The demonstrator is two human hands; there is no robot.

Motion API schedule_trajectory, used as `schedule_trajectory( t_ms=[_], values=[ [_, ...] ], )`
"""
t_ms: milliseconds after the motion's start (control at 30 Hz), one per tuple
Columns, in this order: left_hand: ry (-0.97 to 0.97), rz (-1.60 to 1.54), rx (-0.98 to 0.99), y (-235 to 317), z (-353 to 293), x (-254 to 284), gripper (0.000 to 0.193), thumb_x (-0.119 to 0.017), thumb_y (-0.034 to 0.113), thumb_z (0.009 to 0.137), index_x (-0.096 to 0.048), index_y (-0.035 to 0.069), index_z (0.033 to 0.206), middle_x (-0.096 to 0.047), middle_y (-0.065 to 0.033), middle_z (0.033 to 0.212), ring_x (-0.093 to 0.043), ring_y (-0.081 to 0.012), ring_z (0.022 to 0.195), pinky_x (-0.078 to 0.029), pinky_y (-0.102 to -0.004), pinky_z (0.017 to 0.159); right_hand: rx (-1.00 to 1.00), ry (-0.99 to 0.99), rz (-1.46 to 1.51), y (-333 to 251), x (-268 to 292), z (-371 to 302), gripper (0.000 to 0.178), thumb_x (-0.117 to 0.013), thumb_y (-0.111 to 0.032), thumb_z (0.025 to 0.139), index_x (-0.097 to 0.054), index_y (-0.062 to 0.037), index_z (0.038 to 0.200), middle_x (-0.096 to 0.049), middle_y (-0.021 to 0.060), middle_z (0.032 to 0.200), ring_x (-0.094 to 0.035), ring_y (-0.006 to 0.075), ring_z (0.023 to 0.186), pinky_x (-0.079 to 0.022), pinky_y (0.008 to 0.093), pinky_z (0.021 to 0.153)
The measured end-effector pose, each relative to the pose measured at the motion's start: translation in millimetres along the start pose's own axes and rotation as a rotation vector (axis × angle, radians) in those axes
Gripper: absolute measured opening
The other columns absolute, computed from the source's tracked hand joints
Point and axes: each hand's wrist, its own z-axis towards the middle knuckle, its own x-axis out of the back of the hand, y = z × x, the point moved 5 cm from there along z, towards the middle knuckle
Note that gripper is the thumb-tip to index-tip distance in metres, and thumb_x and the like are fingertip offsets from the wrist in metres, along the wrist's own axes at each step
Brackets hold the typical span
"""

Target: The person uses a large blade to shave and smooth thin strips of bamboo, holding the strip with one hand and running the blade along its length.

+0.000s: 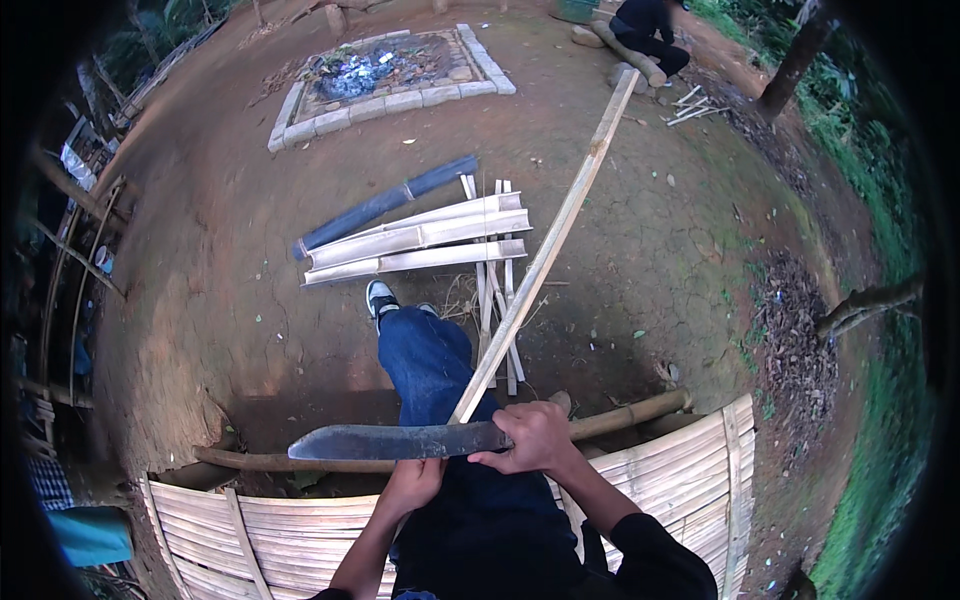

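Note:
A machete point(390, 441) with a broad dark blade lies crosswise over my lap, its tip to the left. My right hand point(535, 437) is closed round its handle. Below the blade, my left hand point(415, 482) grips the near end of a long split bamboo strip point(555, 240), which slants away to the upper right. The blade crosses in front of the strip near that end and hides part of my left fingers. Whether the edge touches the strip I cannot tell.
Split bamboo halves point(420, 235) and a dark bamboo pole point(385, 208) lie ahead on bare ground, over thin strips point(500, 300). I sit on a bamboo-slat bench point(680, 470). Farther off are a stone-edged fire pit point(400, 105) and a seated person point(650, 35).

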Motion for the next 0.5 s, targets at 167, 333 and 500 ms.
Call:
schedule_trajectory(
  t_ms=[167,333,500],
  values=[
    [-0.09,-0.039,0.118,2,-14,10,0.042,-0.031,0.027,0.107,-0.045,0.003,0.076,-0.04,-0.0024,0.052,-0.042,-0.0123,0.046,-0.035,-0.0303,0.046,-0.173,0.086,-0.09,57,30,7,0.057,-0.073,-0.058,0.072,-0.054,-0.0052,0.061,-0.054,0.0102,0.056,-0.06,0.0302,0.052,-0.046,0.0382,0.049],
    [-0.103,-0.056,0.119,-4,-16,5,0.04,-0.033,0.027,0.106,-0.046,0.003,0.076,-0.042,-0.0047,0.052,-0.044,-0.0157,0.045,-0.037,-0.0326,0.048,-0.341,0.081,0.037,62,27,-2,0.053,-0.068,-0.053,0.08,-0.055,-0.0029,0.067,-0.058,0.0144,0.063,-0.061,0.0363,0.059,-0.047,0.0418,0.053],
    [-0.149,0.075,0.03,5,-17,3,0.036,-0.035,0.024,0.105,-0.046,0.002,0.079,-0.043,-0.0081,0.055,-0.045,-0.0209,0.049,-0.038,-0.0358,0.05,-0.022,0.016,-0.113,23,28,-4,0.06,-0.071,-0.064,0.069,-0.052,-0.0082,0.061,-0.052,0.0074,0.057,-0.057,0.0287,0.051,-0.045,0.0382,0.049]
  ],
)
